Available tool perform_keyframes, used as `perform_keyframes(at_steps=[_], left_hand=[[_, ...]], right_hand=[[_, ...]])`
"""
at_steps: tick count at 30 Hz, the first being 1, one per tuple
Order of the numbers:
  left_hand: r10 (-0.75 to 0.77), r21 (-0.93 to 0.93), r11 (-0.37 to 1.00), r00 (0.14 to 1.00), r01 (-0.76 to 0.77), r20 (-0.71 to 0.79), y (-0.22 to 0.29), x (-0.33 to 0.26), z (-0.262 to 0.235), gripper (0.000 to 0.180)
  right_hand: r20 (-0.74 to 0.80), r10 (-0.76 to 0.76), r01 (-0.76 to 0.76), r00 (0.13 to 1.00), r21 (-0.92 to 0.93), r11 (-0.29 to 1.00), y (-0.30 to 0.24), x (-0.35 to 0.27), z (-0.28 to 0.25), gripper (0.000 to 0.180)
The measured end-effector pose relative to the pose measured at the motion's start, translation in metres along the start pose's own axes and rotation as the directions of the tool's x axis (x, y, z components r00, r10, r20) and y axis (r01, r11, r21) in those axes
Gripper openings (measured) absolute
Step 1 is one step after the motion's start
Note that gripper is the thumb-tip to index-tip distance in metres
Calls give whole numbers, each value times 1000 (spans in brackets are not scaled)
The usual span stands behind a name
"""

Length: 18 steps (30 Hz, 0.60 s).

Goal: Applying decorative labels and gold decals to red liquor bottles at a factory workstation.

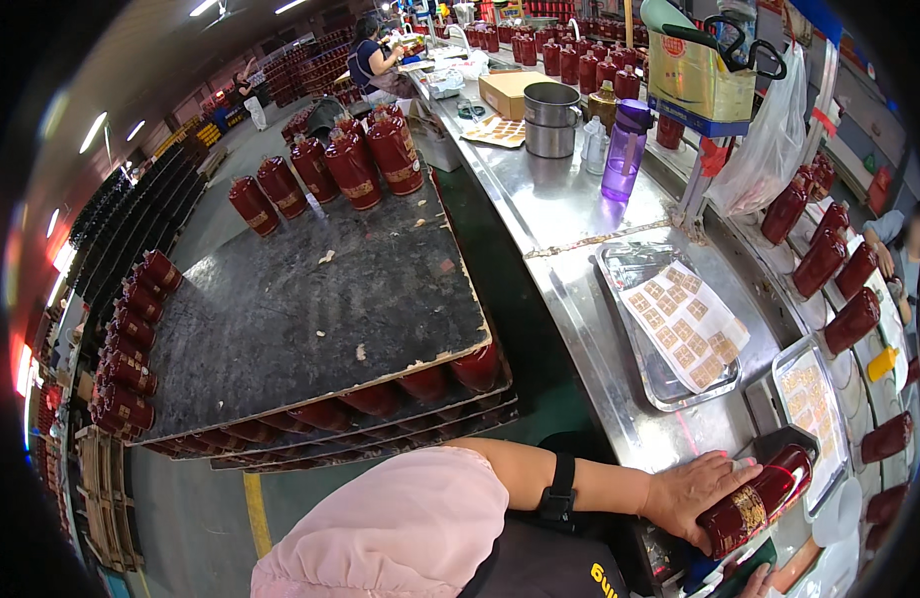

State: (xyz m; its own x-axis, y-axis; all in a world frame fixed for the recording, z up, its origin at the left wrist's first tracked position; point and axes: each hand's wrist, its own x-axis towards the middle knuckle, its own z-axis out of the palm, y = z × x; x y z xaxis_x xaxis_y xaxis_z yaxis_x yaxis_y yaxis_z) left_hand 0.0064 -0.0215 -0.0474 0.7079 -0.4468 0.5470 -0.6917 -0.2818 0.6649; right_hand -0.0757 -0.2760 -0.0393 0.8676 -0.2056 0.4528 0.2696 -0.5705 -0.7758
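Observation:
A glossy dark red bottle [785, 480] with a gold pattern lies tilted at the bench's near right, its far end against a black angular holder [793, 439]. My left hand [691, 495] rests over the bottle's side, fingers and thumb around it. A thin red line of light crosses the bottle. Low at the picture's edge, my right hand [761, 580] shows only in part, beside the bottle's near end and some dark green material [747, 566]; most of its fingers are hidden. Beside the holder, a metal tray [828, 478] bears a sheet of small gold stickers.
Another metal tray [659, 397] with a gold sticker sheet [685, 324] lies on the steel bench [549, 234]. Farther along stand a purple drinking bottle [627, 154], a steel pot [551, 125] and a cardboard box [510, 95]. Left, a black board [320, 289] bears red bottles. Co-workers [372, 62] sit beyond.

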Motion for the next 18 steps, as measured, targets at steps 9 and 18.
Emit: perform_keyframes(at_steps=[9, 18], left_hand=[[-30, 35, 999, 998, 28, 62, 11, 2, -12, 131], [122, 218, 967, 991, -131, 53, 19, 13, -26, 125]], right_hand=[[83, -43, 38, 996, 68, 997, 10, -3, -5, 42], [123, 405, -396, 906, 587, 706, -41, 6, 4, 41]])
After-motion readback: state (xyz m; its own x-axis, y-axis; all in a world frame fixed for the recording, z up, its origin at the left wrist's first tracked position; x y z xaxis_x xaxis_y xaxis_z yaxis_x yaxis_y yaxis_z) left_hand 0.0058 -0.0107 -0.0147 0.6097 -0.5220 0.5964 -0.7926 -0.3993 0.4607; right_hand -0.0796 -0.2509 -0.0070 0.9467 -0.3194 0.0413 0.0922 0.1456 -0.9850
